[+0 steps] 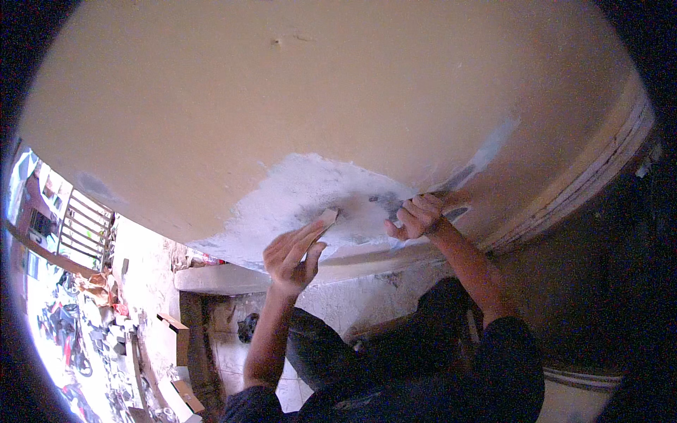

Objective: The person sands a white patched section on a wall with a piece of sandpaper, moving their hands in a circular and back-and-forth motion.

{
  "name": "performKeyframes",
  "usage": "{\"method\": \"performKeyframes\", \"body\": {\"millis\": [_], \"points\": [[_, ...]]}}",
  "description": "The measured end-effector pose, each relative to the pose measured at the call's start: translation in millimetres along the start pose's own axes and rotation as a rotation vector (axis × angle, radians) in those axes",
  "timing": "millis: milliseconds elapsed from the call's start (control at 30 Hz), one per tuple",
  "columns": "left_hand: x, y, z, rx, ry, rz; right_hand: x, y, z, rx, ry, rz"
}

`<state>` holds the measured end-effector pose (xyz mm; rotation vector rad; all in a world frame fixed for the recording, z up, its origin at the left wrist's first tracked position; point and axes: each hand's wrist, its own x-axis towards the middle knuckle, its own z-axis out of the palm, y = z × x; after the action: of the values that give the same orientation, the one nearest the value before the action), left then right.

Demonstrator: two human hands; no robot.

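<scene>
A large, curved tan panel (338,95), perhaps a vehicle body panel, spreads before me. An irregular white patch that looks like filler (296,182) covers part of its lower area, with grey smudges in it. My left hand (291,256) holds a thin, flat piece, probably folded sandpaper (329,218), under its straight fingers against the patch. My right hand (419,217) touches the panel at the patch's right end, fingers curled and thumb apart. Whether those fingers hold anything is hidden. Dark bare spots (456,213) show just beyond that hand.
A ridged trim edge (571,195) bounds the panel on the right. Below it are a light ledge (227,280) and a tiled floor (288,391). Cardboard boxes (174,336) stand at the left, near scattered clutter (113,338) and a slatted gate (84,224) in bright light.
</scene>
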<state>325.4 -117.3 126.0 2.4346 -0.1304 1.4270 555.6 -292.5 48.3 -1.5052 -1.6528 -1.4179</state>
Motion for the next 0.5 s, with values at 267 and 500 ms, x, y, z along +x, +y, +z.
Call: {"method": "performKeyframes", "body": {"millis": [267,500], "points": [[18,-42,18,-0.127,0.023,-0.007,15,7,-16,0.117,-0.148,0.031],[31,-41,12,-0.454,-0.209,0.006,59,-33,-39,0.603,-0.205,0.808]]}}
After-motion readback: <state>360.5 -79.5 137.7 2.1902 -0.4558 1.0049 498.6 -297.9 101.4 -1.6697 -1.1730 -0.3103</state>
